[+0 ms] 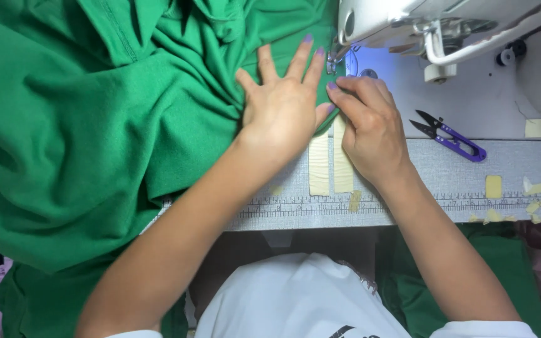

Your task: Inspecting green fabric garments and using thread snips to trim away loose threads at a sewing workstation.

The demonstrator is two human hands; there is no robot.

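**stitchfan:** So the big bunched-up green knit fabric (95, 112) is lying over the left side of the grey tabletop (508, 163), and its edge is sitting right up at the metal presser foot (333, 61) of the white sewing machine (446, 25). The left hand (283, 109) is pressing flat on the cloth with its fingers (298, 59) spread wide, gripping nothing, just pinning it down. The right hand (370, 125) is resting just beside it with its fingers (345, 94) curled in narrow, tips pushing on the fabric edge near the foot.

**bobbin_bee:** Looks to me like the feeding step, seam being guided under the needle. Can't actually tell if the needle is down though, too small.

**stitchfan:** Same. I'd guess the next move is calling for both hands sliding the cloth forward evenly, keeping that edge lined up with the cream tape strips (330, 163) stuck on the tabletop, fingertips staying clear of the foot.

**bobbin_bee:** Yep, and all that heavy bunched fabric is probably dragging, so the left hand needs to keep it slack. Purple-handled thread snips (452, 139) are lying off to the right, well apart from both hands.
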